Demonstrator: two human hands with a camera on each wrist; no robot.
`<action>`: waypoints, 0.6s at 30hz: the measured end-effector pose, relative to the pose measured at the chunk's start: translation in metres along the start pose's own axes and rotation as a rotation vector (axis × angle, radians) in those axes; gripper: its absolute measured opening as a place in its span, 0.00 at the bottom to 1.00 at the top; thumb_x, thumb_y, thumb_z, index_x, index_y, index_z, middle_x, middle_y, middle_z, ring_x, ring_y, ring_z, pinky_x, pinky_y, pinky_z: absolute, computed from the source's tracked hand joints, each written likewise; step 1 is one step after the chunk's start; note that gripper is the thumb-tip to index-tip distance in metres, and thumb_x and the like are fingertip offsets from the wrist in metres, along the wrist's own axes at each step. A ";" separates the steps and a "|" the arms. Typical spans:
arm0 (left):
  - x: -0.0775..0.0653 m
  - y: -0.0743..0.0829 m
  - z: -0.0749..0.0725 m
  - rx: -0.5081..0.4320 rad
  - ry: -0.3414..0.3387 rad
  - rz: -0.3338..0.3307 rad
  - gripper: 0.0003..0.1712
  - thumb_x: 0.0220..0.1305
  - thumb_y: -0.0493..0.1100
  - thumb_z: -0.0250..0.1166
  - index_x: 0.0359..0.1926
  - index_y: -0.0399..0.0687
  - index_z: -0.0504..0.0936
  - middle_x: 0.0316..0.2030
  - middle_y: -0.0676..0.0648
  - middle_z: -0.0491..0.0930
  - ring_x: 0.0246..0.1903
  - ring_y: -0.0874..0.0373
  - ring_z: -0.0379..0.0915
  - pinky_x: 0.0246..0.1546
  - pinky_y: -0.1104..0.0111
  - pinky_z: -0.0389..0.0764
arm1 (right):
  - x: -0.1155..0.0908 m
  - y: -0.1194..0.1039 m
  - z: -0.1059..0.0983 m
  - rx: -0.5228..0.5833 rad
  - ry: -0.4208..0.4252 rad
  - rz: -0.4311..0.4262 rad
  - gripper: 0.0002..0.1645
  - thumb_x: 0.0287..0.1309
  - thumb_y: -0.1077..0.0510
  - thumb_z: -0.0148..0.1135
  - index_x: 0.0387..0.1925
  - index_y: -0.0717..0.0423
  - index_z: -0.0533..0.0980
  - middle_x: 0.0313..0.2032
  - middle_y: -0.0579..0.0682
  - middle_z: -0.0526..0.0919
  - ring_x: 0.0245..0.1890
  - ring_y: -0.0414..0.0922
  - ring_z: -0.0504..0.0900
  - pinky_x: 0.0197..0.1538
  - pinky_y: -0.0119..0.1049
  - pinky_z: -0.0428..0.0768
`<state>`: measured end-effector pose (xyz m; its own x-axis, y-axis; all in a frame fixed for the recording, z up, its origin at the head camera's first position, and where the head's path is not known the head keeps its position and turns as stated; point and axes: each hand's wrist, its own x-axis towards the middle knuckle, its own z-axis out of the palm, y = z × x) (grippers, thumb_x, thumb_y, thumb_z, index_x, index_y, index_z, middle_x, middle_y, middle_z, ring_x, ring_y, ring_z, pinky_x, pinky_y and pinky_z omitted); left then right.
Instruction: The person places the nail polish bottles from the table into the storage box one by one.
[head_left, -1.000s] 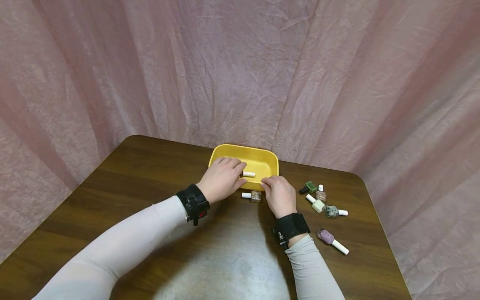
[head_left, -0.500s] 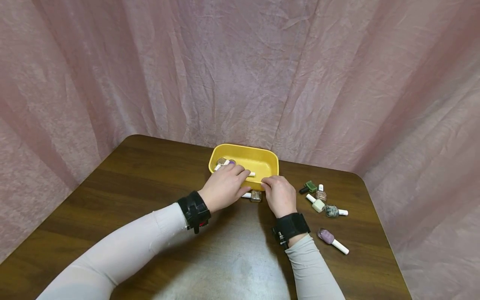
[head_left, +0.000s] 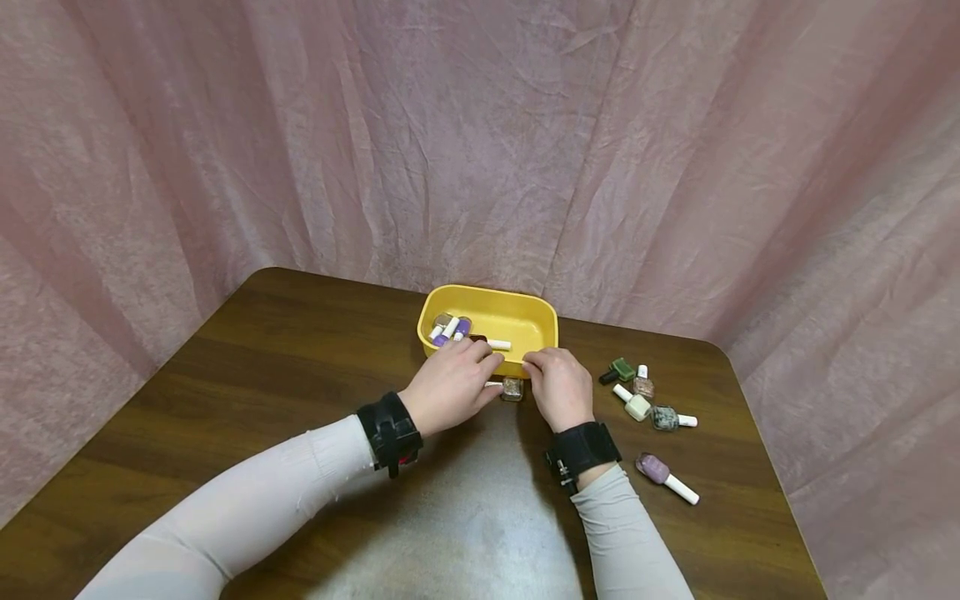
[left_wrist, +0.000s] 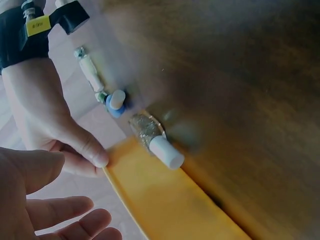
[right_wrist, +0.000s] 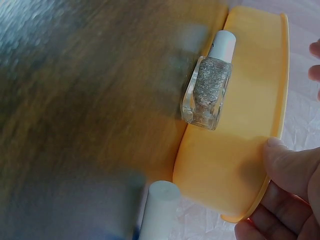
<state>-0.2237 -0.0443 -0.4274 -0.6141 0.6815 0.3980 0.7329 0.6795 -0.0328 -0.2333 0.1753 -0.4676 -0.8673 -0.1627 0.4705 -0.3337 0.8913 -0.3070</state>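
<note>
The yellow tray (head_left: 525, 321) lies at the table's far edge. My right hand (head_left: 561, 387) pinches its front rim at the right, thumb outside, as the right wrist view shows. My left hand (head_left: 450, 385) hovers at the front rim, fingers spread and holding nothing in the left wrist view. Inside the tray, a dark red nail polish bottle (head_left: 477, 338) with a white cap lies beyond the left fingertips. Purple nail polish bottles (head_left: 462, 326) and a brownish one are grouped at its left end. A glitter nail polish bottle (right_wrist: 212, 85) lies outside, against the tray's front wall.
Right of the tray lie several nail polish bottles: a green one (head_left: 622, 370), a brown glitter one (head_left: 643, 387), a pale one (head_left: 637, 407) and a speckled grey one (head_left: 664, 418). A mauve bottle (head_left: 654, 469) lies nearer. A pink curtain (head_left: 480, 150) hangs behind the table.
My left hand has drawn back from inside the tray to its front rim, uncovering the dark red bottle and those at the left end. The right hand has stayed on the rim.
</note>
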 end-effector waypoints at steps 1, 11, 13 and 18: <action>-0.001 0.000 0.001 0.001 -0.002 0.001 0.24 0.73 0.53 0.77 0.59 0.41 0.86 0.48 0.43 0.84 0.45 0.47 0.80 0.49 0.56 0.82 | 0.000 0.000 0.000 0.002 -0.003 0.001 0.04 0.70 0.58 0.76 0.43 0.53 0.92 0.38 0.50 0.90 0.45 0.54 0.88 0.45 0.54 0.86; -0.008 0.006 0.011 -0.001 -0.059 -0.005 0.23 0.74 0.55 0.75 0.58 0.43 0.87 0.50 0.44 0.84 0.51 0.47 0.82 0.55 0.54 0.83 | -0.001 0.000 -0.002 0.006 0.013 -0.013 0.04 0.69 0.59 0.77 0.42 0.54 0.92 0.38 0.51 0.91 0.45 0.55 0.88 0.44 0.55 0.86; -0.010 0.007 0.014 -0.001 -0.063 -0.002 0.22 0.74 0.55 0.75 0.58 0.44 0.87 0.51 0.45 0.84 0.51 0.48 0.82 0.54 0.54 0.83 | 0.000 0.000 -0.002 0.009 0.010 -0.012 0.04 0.69 0.59 0.76 0.42 0.54 0.92 0.38 0.51 0.91 0.46 0.55 0.88 0.44 0.55 0.86; -0.010 0.008 0.019 0.023 -0.057 0.008 0.22 0.73 0.55 0.76 0.56 0.45 0.87 0.49 0.46 0.84 0.49 0.48 0.82 0.52 0.54 0.83 | 0.000 -0.001 -0.002 0.012 0.014 -0.018 0.03 0.69 0.59 0.76 0.42 0.54 0.92 0.38 0.51 0.90 0.45 0.55 0.88 0.44 0.55 0.86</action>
<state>-0.2174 -0.0408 -0.4491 -0.6243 0.7013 0.3443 0.7317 0.6793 -0.0569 -0.2321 0.1758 -0.4656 -0.8560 -0.1723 0.4875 -0.3533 0.8833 -0.3082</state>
